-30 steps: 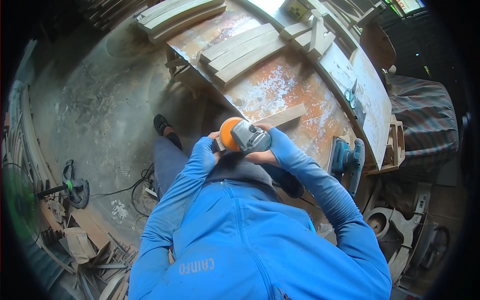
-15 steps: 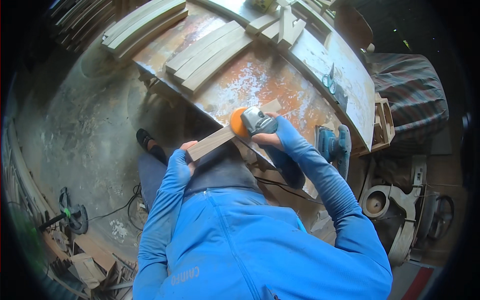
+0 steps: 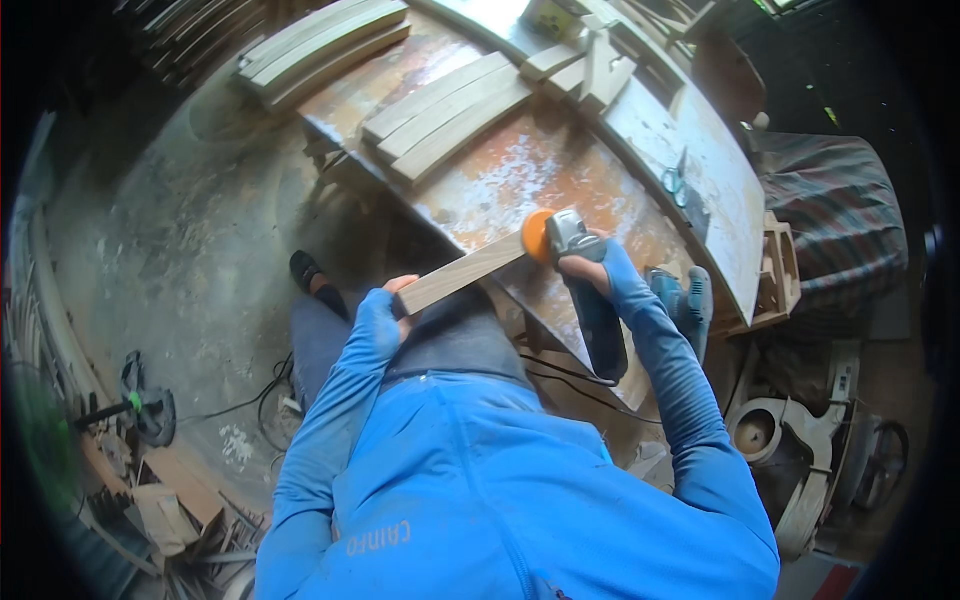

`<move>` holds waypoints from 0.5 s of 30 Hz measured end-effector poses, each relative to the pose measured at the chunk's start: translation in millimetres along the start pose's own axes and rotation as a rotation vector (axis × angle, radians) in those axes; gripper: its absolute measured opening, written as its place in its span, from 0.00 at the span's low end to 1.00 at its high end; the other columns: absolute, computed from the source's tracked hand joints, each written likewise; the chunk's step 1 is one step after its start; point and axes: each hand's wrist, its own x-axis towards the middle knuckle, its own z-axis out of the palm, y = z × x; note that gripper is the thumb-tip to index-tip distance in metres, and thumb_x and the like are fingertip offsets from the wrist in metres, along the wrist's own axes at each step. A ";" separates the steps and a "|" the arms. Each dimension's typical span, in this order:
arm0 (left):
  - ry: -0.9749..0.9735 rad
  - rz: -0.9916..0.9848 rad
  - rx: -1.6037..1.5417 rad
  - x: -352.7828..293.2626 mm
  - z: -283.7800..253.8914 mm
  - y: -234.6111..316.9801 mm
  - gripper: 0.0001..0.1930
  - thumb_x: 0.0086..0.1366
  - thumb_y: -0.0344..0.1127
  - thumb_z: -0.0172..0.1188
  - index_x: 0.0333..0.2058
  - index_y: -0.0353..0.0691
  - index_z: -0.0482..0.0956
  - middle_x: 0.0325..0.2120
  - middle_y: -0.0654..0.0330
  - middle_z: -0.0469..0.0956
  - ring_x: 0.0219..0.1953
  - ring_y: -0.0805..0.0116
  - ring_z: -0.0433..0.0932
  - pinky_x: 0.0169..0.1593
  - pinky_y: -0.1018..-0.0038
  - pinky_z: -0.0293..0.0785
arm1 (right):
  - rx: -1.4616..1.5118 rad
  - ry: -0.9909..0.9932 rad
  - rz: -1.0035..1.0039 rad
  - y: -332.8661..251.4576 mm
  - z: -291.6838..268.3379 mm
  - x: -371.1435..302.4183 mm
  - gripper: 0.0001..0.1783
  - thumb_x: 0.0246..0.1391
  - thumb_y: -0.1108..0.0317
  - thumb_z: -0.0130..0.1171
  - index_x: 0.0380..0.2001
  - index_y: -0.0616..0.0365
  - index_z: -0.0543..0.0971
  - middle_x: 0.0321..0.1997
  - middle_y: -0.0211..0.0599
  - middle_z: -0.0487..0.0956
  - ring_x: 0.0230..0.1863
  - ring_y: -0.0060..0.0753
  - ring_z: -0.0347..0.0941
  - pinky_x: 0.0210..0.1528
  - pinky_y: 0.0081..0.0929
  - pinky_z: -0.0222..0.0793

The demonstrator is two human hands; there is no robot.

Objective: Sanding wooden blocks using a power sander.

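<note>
Head view: a pale wooden strip [image 3: 462, 273] is held aslant across the near edge of a paint-worn worktable [image 3: 545, 180], its near end grasped by the fingers of the left hand [image 3: 382, 313]. Its far end is overlapped by the orange disc [image 3: 537, 235] of a handheld grinder [image 3: 594, 315]; whether the strip is pressed by the disc cannot be told. The grinder is grasped near its grey metal head by the right hand [image 3: 600, 268], fingers wrapped around it, its dark body slanted downward. Just beside the right forearm, a teal power sander [image 3: 692, 305] is partly hidden by the sleeve. Farther up the worktable, curved wooden pieces [image 3: 448, 115] are laid side by side; scissors [image 3: 675, 184] are laid farther right.
</note>
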 end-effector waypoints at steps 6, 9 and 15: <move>0.011 -0.022 -0.056 -3.9 -0.5 -2.5 0.27 0.54 0.19 0.70 0.54 0.42 0.77 0.40 0.60 0.80 0.42 0.72 0.76 0.49 0.74 0.73 | -0.118 -0.344 -0.104 -45.3 80.8 -25.5 0.54 0.33 0.50 0.80 0.60 0.70 0.67 0.48 0.49 0.80 0.50 0.35 0.77 0.55 0.28 0.72; -0.013 -0.044 -0.077 -4.6 -1.0 1.3 0.27 0.54 0.21 0.70 0.54 0.41 0.76 0.41 0.60 0.80 0.43 0.73 0.78 0.49 0.74 0.74 | -0.152 -0.391 -0.149 -56.2 101.4 -33.6 0.52 0.35 0.50 0.79 0.59 0.69 0.68 0.49 0.51 0.80 0.50 0.37 0.78 0.55 0.30 0.72; -0.023 -0.059 -0.126 -3.6 -1.4 -4.8 0.26 0.55 0.19 0.69 0.53 0.40 0.76 0.41 0.60 0.80 0.42 0.74 0.78 0.48 0.76 0.75 | -0.187 -0.381 -0.127 -62.7 101.1 -35.6 0.52 0.36 0.50 0.79 0.59 0.69 0.67 0.48 0.51 0.80 0.50 0.36 0.78 0.55 0.29 0.72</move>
